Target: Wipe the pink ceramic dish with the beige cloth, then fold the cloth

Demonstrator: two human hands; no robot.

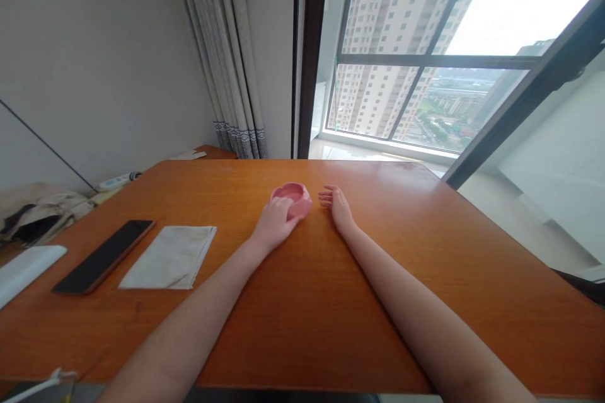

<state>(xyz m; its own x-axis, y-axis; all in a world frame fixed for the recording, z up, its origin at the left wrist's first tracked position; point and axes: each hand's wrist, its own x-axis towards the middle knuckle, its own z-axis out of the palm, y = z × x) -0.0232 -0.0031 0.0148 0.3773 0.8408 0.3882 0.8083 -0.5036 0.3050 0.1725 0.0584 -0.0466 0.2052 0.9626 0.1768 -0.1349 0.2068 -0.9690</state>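
Observation:
A small pink bowl [302,203] with a wavy rim sits on the wooden table [302,315], toward its far side. My left hand [276,221] grips the near left of this bowl, fingers over the rim and thumb along the outside; the fingertips are partly hidden. Just right of the bowl, apart from it, my right hand [338,204] rests with its side toward the tabletop. Its fingers are stretched out toward the bowl, slightly spread, with nothing in them.
Left of my left arm lie a folded pale cloth [170,258] and a long black flat object [106,257]. A white object [28,267] is at the table's left edge. Beyond the far edge are a curtain [231,50] and a large window [425,63].

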